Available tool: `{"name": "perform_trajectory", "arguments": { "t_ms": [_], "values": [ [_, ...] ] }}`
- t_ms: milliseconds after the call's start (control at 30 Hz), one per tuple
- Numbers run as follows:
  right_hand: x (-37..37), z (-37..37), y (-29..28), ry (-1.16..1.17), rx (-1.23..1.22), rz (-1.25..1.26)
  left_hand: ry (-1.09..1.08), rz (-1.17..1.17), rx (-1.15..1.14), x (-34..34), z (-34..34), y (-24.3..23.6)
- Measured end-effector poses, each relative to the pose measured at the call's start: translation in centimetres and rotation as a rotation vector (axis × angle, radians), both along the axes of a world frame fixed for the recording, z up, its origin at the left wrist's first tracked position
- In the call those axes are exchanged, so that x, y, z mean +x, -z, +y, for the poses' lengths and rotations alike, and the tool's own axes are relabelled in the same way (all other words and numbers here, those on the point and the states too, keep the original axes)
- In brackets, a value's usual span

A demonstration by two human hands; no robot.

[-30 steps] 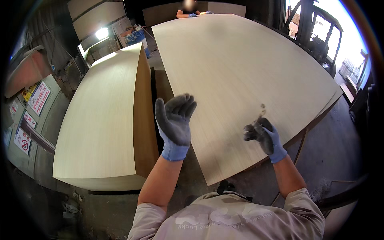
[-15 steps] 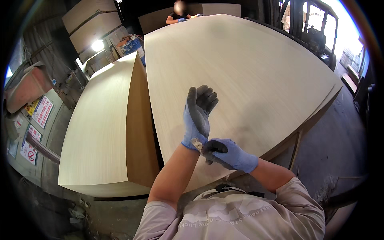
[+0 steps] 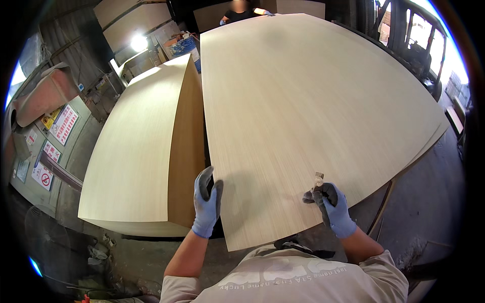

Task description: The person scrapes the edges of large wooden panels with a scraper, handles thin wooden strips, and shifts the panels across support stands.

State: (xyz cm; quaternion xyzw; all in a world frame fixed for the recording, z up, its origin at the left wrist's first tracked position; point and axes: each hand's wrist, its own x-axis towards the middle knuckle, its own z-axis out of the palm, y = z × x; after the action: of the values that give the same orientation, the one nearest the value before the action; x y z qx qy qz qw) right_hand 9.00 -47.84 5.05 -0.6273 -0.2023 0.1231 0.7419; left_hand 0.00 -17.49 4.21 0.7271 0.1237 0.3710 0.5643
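My right hand (image 3: pixel 334 208), in a blue glove with a dark grey palm, grips a small putty knife (image 3: pixel 319 178) over the near part of a wide pale plywood sheet (image 3: pixel 303 101). The knife's short blade points away from me and has a beige smear on it; the fingers hide its handle. At the sheet's near left edge is my left hand (image 3: pixel 206 204), gloved the same way, its thumb and fingers apart with nothing between them. Whether it touches the edge I cannot tell.
A tall plywood stack (image 3: pixel 131 146) stands to the left across a narrow dark gap. At the sheet's far end a person (image 3: pixel 241 15) in blue gloves leans over. A forklift (image 3: pixel 417 48) is at far right, a blue drum (image 3: pixel 183 46) behind the stack, a fan (image 3: pixel 46 230) at lower left.
My hands have moved apart. The left has dropped to the sheet's left edge; the right has carried the putty knife rightward, away from my left wrist. The view has shifted slightly.
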Motion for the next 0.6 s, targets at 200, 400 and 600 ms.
{"name": "perform_trajectory", "arguments": {
  "t_ms": [200,400,600],
  "values": [
    [-0.4,1.6,0.8,0.113,-0.142,-0.192,0.468,0.419,-0.894,-9.7,-2.2,8.5],
    [-0.8,1.9,0.6,0.205,-0.329,-0.341,0.832,0.480,-1.045,-8.9,-2.2,8.9],
    [-1.5,3.2,0.9,0.377,-0.324,-0.350,1.005,0.475,-1.000,-8.3,-1.5,8.2]
  ]
}}
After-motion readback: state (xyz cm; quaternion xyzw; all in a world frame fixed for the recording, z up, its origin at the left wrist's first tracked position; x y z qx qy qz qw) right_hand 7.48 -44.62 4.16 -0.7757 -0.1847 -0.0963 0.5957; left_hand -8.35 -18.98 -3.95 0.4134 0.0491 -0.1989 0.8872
